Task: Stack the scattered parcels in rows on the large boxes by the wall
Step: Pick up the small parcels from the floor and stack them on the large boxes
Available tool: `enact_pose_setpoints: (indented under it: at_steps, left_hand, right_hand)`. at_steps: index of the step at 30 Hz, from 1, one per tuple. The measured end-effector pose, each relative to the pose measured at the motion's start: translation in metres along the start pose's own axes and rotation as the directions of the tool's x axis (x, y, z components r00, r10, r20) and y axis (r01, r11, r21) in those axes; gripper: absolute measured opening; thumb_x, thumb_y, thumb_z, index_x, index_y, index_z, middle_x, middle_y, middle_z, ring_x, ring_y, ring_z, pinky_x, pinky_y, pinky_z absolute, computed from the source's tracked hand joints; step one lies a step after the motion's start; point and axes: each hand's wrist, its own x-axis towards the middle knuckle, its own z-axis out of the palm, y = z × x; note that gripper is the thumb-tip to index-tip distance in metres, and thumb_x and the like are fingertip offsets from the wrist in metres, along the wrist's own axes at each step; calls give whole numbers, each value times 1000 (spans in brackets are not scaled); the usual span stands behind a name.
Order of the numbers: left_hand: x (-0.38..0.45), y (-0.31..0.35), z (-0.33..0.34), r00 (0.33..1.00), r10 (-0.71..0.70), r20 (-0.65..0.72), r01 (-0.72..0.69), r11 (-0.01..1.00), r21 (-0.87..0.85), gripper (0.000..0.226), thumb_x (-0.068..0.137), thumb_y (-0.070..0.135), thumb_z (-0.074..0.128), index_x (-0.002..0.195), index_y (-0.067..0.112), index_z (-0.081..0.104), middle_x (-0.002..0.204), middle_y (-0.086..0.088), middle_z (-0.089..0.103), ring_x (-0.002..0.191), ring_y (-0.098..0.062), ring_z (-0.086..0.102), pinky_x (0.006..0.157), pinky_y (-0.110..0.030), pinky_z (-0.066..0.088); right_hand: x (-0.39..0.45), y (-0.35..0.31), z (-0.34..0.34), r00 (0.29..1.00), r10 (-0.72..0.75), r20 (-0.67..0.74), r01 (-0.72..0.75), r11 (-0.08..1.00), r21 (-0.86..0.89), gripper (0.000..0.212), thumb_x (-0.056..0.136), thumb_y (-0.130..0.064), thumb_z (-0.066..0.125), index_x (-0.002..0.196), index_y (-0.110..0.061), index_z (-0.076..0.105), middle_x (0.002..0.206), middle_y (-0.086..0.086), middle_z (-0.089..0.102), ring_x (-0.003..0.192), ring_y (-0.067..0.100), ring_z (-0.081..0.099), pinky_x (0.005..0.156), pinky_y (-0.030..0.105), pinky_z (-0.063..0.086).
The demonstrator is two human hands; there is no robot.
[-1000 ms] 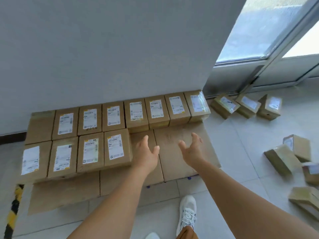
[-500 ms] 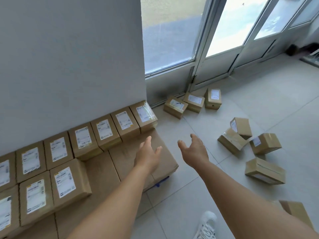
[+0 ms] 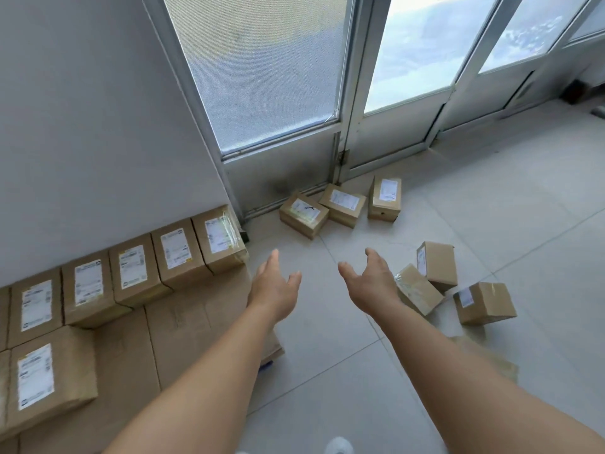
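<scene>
Brown labelled parcels stand in a row (image 3: 176, 253) along the white wall on top of the large flat boxes (image 3: 196, 322), with another parcel (image 3: 49, 378) in a nearer row at the left. Three scattered parcels (image 3: 340, 204) lie on the floor by the glass door. More scattered parcels (image 3: 435, 267) lie to the right, one (image 3: 415, 290) just beyond my right hand. My left hand (image 3: 273, 286) and my right hand (image 3: 370, 280) are both stretched forward over the floor, fingers relaxed, holding nothing.
Glass doors with metal frames (image 3: 353, 93) close the far side. The tiled floor (image 3: 327, 371) runs between the boxes and the loose parcels. A blurred parcel (image 3: 487, 355) lies at the right behind my right forearm. My white shoe (image 3: 339, 447) shows at the bottom.
The view has swung right, away from the stacked rows toward the scattered parcels by the door. Both hands stay extended and hold nothing.
</scene>
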Motion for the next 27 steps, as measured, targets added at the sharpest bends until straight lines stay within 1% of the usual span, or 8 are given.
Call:
enact_pose_setpoints:
  at_steps: [7,10,14,18,24,27]
  left_hand:
    - [59,30,24,999,-35,1,35,998,59,67,98,38,44,153,22,10,158,-5,20,143,-24,22,111,-38,25]
    - [97,41,33,998,-59,0,59,997,54,67,98,38,44,153,22,9,158,-4,20,143,-23,22,110,-37,25]
    - [152,57,39,993,-117,-6,117,992,37,66,99,39,42,154,23,9,158,-3,20,142,-24,25,109,-36,26]
    - [206,72,42,983,-183,8,183,982,55,65,100,42,39,154,25,8,158,0,20,142,-23,26,107,-36,26]
    - [286,66,63,971,-237,34,238,971,-30,69,98,39,43,154,23,5,159,-3,18,144,-23,23,111,-37,25]
    - [325,56,81,956,-292,35,294,953,-76,72,98,39,45,154,22,3,158,-5,23,143,-24,26,110,-38,26]
  right_hand:
    - [73,8,-26,1000,2,24,-1,999,-46,72,94,-46,50,151,-12,20,156,5,24,141,25,27,113,43,27]
    - [119,3,-31,999,7,38,-5,998,-60,72,94,-46,50,151,-13,21,156,4,25,141,25,28,113,43,28]
    - [184,-9,-33,998,13,68,-8,997,-75,73,94,-46,50,152,-14,18,157,3,23,142,24,27,113,42,27]
    - [243,-19,-32,992,52,119,-40,994,-97,76,92,-48,52,152,-16,17,158,1,21,142,23,26,113,42,28]
    - [330,-18,-27,987,79,143,-65,993,-100,84,88,-47,61,153,-19,15,158,-1,22,142,23,27,111,42,32]
    - [372,-10,-13,979,105,173,-86,990,-114,90,85,-45,66,153,-20,12,159,-1,19,142,25,27,111,43,32]
